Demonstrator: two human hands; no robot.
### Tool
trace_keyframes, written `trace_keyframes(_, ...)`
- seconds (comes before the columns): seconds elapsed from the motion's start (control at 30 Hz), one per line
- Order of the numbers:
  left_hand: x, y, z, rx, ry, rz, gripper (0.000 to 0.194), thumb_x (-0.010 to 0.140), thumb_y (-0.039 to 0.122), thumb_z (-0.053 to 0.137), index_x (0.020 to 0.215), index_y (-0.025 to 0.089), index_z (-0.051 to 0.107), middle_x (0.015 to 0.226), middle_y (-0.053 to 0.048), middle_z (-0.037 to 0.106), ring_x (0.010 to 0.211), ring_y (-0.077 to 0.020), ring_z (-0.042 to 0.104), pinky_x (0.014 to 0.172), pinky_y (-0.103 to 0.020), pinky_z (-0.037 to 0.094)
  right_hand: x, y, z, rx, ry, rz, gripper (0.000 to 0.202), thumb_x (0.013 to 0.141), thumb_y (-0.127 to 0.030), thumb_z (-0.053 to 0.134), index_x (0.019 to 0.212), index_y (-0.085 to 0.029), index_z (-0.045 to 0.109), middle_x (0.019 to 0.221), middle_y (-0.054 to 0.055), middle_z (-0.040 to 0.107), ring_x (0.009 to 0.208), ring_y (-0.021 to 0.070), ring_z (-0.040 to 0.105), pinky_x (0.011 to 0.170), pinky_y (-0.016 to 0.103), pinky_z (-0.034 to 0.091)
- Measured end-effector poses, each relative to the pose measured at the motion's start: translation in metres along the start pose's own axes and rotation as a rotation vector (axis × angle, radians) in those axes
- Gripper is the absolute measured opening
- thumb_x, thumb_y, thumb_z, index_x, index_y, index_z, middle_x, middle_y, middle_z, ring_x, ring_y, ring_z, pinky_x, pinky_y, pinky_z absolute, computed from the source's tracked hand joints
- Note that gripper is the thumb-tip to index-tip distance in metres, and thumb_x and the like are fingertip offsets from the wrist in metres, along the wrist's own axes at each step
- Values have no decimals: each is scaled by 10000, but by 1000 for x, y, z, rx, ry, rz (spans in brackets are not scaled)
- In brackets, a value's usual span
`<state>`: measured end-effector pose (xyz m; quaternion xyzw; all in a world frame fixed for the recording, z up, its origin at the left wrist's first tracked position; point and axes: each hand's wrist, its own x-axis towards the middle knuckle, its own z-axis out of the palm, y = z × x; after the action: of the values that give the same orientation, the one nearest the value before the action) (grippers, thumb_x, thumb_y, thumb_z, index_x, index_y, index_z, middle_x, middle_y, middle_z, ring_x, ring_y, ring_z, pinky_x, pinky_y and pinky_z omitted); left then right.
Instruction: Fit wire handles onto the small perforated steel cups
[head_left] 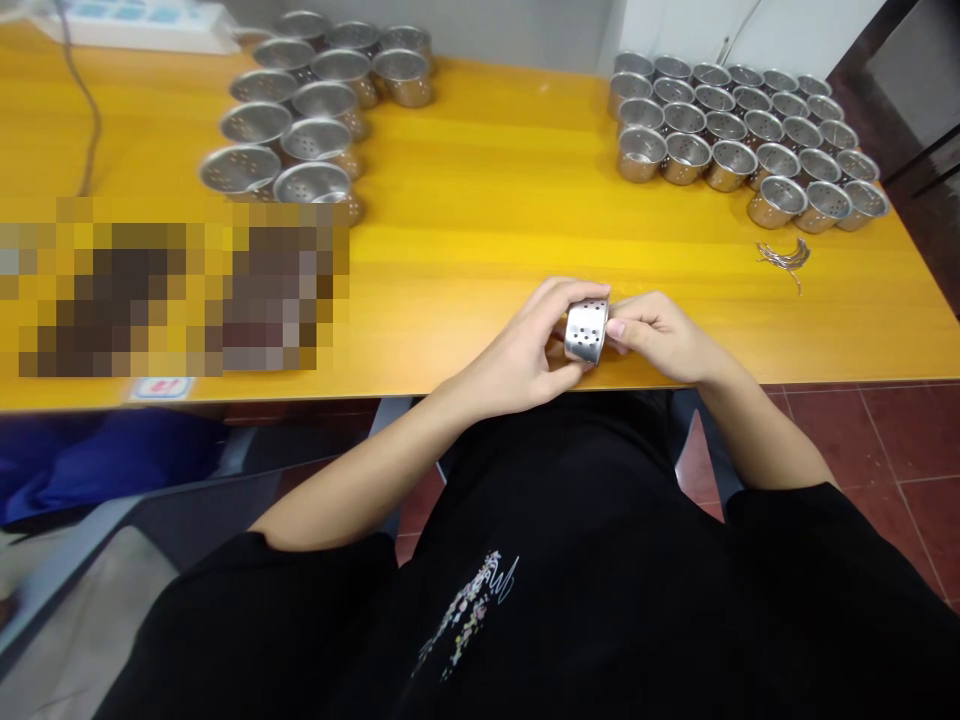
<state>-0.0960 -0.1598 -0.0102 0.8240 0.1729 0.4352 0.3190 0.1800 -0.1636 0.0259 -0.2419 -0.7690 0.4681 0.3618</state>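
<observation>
My left hand point(536, 345) is wrapped round a small perforated metal cup point(586, 331) near the table's front edge. The cup lies tipped on its side, with its holed wall facing up. At the cup's right end, my right hand point(651, 330) is closed in a pinch, thumb against the curled fingers; whatever it pinches is too small to make out. A little pile of thin curved metal pieces point(784, 256) rests on the table to the right, beyond my right hand.
Rows of perforated metal cups point(686, 155) stand at the back right of the yellow table point(480, 240). More cups point(315, 140) stand at the back left. A white power strip point(150, 25) and cable are far left. A pixelated area covers the left front.
</observation>
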Motion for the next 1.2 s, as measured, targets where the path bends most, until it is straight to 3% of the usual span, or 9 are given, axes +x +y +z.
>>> trace_keyframes(0.13,1,-1,-1,13,-39,-15,904,1034,299,890,1881,344,578,1692,-172,714,1547,-422,744,1339,-636,678,-1,-3,0,-66,-1,32,746,1316,-717,736,778,-211,634,734,-32,600,664,116,510,657,295,396)
trace_keyframes(0.3,3,1,0,-4,-81,-65,967,1043,613,1043,1841,327,577,1703,-198,725,1537,-456,750,1342,-667,666,-1,-7,0,-88,-40,43,708,1330,-698,716,821,-206,712,763,-18,666,695,132,567,693,297,440)
trace_keyframes(0.47,0,0,0,-39,27,-38,772,1095,469,923,1779,330,594,1640,-169,736,1430,-379,782,1248,-583,687,2,-10,2,-20,-76,40,631,1312,-640,788,870,-189,783,834,-9,753,762,122,663,776,276,510)
trace_keyframes(0.6,-1,-2,3,-85,83,-29,617,1089,453,896,1653,321,685,1516,-134,772,1363,-347,782,1164,-525,700,3,-11,7,38,-61,39,608,1313,-632,796,898,-188,811,863,11,805,810,137,728,825,279,558)
trace_keyframes(0.73,0,-3,12,-217,138,-43,589,1112,480,849,1655,326,682,1427,-108,772,1178,-285,779,1006,-450,720,2,-13,11,110,10,64,629,1281,-678,841,883,-192,817,849,23,808,779,148,712,777,287,559)
trace_keyframes(0.9,0,-8,15,-259,173,-108,682,1091,675,943,1604,321,667,1343,-104,750,1062,-270,742,919,-442,716,3,-11,24,115,11,32,590,1256,-658,891,896,-192,854,807,2,765,725,130,661,710,274,513)
trace_keyframes(1.2,0,-17,4,-356,127,-141,861,1006,827,1043,1600,335,662,1504,-141,754,1131,-285,788,979,-453,736,2,-5,40,80,132,55,655,1238,-716,886,843,-200,806,746,-21,652,689,129,548,666,286,428)
